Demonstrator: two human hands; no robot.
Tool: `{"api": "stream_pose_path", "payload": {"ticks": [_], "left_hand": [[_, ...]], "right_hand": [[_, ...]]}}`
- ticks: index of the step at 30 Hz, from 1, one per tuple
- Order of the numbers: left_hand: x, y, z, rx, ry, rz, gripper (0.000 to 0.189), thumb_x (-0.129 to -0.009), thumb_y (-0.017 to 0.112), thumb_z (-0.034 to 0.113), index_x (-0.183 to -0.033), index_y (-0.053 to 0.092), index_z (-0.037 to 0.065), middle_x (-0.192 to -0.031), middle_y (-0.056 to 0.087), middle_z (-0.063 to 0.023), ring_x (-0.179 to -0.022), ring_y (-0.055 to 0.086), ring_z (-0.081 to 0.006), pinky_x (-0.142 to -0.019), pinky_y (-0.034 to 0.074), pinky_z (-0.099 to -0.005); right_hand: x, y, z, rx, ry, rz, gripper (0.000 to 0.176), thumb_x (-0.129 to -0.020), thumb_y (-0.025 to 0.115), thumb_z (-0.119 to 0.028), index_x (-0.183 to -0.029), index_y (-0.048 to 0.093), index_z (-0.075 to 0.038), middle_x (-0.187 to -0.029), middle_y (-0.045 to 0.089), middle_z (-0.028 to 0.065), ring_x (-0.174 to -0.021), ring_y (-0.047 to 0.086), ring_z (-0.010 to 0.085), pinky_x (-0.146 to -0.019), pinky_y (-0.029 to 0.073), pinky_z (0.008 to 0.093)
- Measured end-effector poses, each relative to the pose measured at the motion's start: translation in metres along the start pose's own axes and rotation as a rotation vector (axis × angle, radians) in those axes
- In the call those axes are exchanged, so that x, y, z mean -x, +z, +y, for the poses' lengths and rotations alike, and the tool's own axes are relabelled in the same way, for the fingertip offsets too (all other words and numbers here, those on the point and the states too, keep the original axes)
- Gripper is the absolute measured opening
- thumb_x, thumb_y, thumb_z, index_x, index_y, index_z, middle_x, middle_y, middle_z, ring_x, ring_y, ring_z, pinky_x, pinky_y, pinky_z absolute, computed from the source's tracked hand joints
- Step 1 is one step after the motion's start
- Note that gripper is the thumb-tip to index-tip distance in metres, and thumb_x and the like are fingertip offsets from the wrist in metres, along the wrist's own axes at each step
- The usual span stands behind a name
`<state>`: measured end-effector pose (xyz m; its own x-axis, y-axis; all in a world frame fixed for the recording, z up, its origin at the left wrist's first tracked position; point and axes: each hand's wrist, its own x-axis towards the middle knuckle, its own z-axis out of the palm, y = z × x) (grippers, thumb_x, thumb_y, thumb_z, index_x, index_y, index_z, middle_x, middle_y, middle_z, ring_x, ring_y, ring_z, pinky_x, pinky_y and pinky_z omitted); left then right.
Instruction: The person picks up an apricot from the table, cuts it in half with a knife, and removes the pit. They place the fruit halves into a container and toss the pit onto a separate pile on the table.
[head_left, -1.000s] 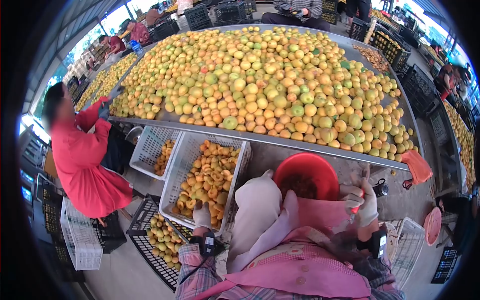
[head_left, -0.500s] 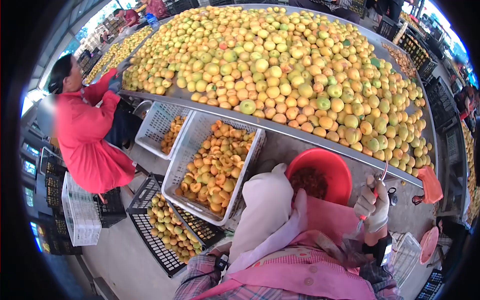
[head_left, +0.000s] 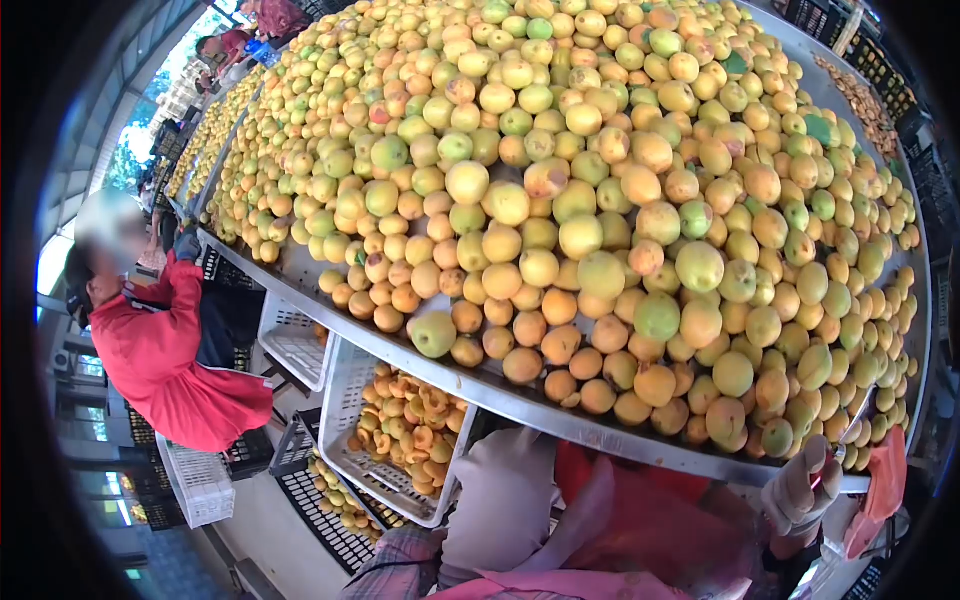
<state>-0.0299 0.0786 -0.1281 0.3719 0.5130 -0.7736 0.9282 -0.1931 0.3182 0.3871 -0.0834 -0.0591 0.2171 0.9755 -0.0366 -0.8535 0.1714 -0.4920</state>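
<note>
My right hand (head_left: 798, 492), in a light work glove, is closed around a thin red-handled tool (head_left: 856, 414) whose slim metal end points up past the table's front edge. It is at the near right corner of a metal table (head_left: 480, 378) heaped with yellow-green and orange apricots (head_left: 600, 275). An orange-red cloth or bag (head_left: 880, 490) hangs close to the right of this hand. My left hand is out of view; only the plaid left sleeve (head_left: 400, 556) shows, low in the picture beside my light-covered knee (head_left: 500, 490).
Beyond my knee stands a white crate (head_left: 335, 425) of halved apricots, with a black crate (head_left: 325, 515) of whole ones lower down. Part of a red bucket (head_left: 574, 472) shows under the table edge. A person in red (head_left: 180, 350) works at the left.
The view has shifted toward the table, so the apricots look larger and the bucket is mostly hidden. My right hand has come to the table's front edge, still holding the tool.
</note>
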Motion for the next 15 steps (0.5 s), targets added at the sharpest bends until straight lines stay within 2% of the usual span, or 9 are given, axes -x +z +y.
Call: {"api": "stream_pose_path", "payload": {"ticks": [2, 6, 11, 12, 14, 15], "left_hand": [[-0.013, -0.04, 0.046, -0.032, -0.009, 0.008, 0.03, -0.091, 0.056, 0.027, -0.104, 0.068, 0.003, -0.101, 0.069, -0.0182, -0.091, 0.068, -0.0295, -0.079, 0.053, -0.0367], [-0.021, -0.095, 0.115, -0.105, -0.003, 0.01, 0.031, -0.09, 0.057, 0.029, -0.104, 0.068, 0.003, -0.101, 0.069, -0.0184, -0.092, 0.068, -0.0289, -0.079, 0.053, -0.0361], [-0.002, -0.121, 0.159, -0.198, 0.051, -0.011, 0.033, -0.089, 0.058, 0.03, -0.103, 0.068, 0.002, -0.102, 0.069, -0.0186, -0.092, 0.068, -0.0283, -0.079, 0.052, -0.0353], [0.006, -0.125, 0.164, -0.211, 0.066, -0.007, 0.033, -0.089, 0.059, 0.031, -0.103, 0.068, 0.002, -0.102, 0.069, -0.0187, -0.092, 0.068, -0.0282, -0.079, 0.052, -0.0352], [0.028, -0.137, 0.174, -0.224, 0.098, 0.003, 0.034, -0.089, 0.059, 0.031, -0.103, 0.068, 0.002, -0.102, 0.069, -0.0188, -0.093, 0.067, -0.0279, -0.08, 0.052, -0.0349], [0.042, -0.143, 0.18, -0.223, 0.111, 0.007, 0.034, -0.089, 0.059, 0.032, -0.103, 0.068, 0.002, -0.102, 0.069, -0.0188, -0.093, 0.067, -0.0278, -0.08, 0.052, -0.0347]], "right_hand": [[-0.01, 0.001, -0.004, -0.031, 0.014, 0.077, 0.03, -0.104, 0.039, -0.036, -0.107, 0.042, -0.007, -0.054, 0.043, 0.0009, -0.031, 0.035, 0.0087, -0.031, 0.041, 0.0268], [-0.016, 0.011, -0.006, 0.006, -0.01, 0.038, 0.03, -0.104, 0.037, -0.036, -0.106, 0.042, -0.006, -0.055, 0.04, 0.0006, -0.031, 0.032, 0.0082, -0.03, 0.039, 0.0271], [-0.001, 0.019, 0.007, -0.077, -0.02, 0.156, 0.032, -0.103, 0.038, -0.036, -0.11, 0.048, -0.006, -0.055, 0.041, 0.0008, -0.035, 0.035, 0.0092, -0.033, 0.04, 0.0283], [0.0, 0.026, 0.013, -0.135, -0.022, 0.134, 0.031, -0.101, 0.045, -0.033, -0.11, 0.047, -0.003, -0.057, 0.042, 0.0027, -0.036, 0.035, 0.0105, -0.032, 0.035, 0.0292], [0.004, 0.036, 0.025, -0.145, -0.01, 0.063, 0.03, -0.102, 0.042, -0.031, -0.113, 0.047, -0.003, -0.057, 0.041, 0.0017, -0.036, 0.032, 0.0098, -0.033, 0.032, 0.0278], [0.008, 0.046, 0.033, -0.15, -0.016, 0.095, 0.032, -0.103, 0.038, -0.032, -0.117, 0.048, -0.004, -0.057, 0.039, 0.0, -0.037, 0.031, 0.0086, -0.034, 0.031, 0.0274]]}}
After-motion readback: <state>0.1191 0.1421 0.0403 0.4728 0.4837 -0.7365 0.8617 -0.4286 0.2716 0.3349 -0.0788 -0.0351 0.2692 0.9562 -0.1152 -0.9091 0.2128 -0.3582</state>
